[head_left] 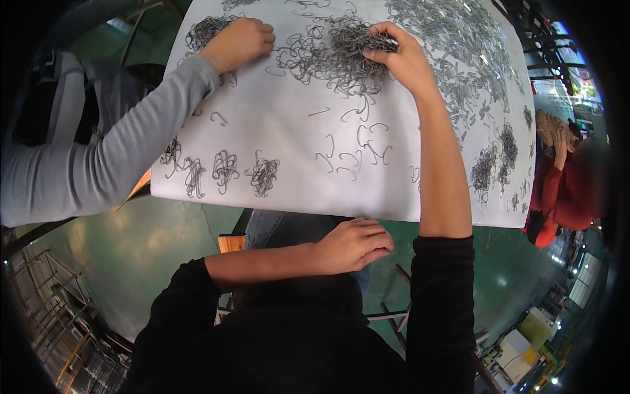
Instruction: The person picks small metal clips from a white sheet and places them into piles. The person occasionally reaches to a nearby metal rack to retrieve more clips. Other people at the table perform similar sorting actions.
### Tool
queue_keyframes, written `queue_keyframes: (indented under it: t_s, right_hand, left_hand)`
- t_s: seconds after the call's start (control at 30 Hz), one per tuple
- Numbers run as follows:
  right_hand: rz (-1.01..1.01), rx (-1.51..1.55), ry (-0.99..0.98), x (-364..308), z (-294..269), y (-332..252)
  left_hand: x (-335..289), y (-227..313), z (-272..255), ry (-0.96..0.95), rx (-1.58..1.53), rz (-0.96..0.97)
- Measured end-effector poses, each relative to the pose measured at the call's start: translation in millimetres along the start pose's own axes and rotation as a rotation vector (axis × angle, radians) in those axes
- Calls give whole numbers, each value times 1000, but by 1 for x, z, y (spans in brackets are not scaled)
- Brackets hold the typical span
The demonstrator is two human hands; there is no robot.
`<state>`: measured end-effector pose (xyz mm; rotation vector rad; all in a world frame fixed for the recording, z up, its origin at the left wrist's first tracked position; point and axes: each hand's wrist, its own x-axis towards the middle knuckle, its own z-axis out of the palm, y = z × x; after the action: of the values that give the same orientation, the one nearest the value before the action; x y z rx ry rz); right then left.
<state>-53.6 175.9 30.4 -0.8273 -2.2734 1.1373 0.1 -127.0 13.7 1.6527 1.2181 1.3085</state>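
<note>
My right hand (408,60) is at the far side of the white table, its thumb and fingers closed round a bunch of dark wire hooks (382,43). The bunch is held over a tangled heap of similar curved hooks (321,56). My left hand (354,247) rests off the table's near edge in front of my body, with its fingers loosely curled and nothing visible in them. Its palm is hidden. Several loose hooks (354,157) lie scattered between the heap and the near edge. Small bundles of hooks (264,176) sit in a row at the near left.
A co-worker's hand (243,43) in a grey sleeve reaches over the table (275,125) from the left, beside another hook pile (207,31). Small metal pieces (459,52) spread over the far right, with darker piles (484,169) nearer. A person in red (571,187) is at the right.
</note>
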Motion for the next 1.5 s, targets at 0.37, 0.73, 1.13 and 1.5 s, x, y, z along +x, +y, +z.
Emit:
queue_keyframes:
  t_s: [0.37,0.73,1.13,1.5]
  right_hand:
    - [-200,-428,-87,-39,13,-2]
    - [-254,-724,-366,-94,34,-4]
    - [519,473,267,-243,-20,-26]
    - [488,830,589,-363,-12,-88]
  left_hand:
    - [-4,-3,3,25,2,12]
    - [-8,2,3,28,-4,15]
    - [-3,5,5,53,9,-66]
    - [-1,24,16,52,-22,-146]
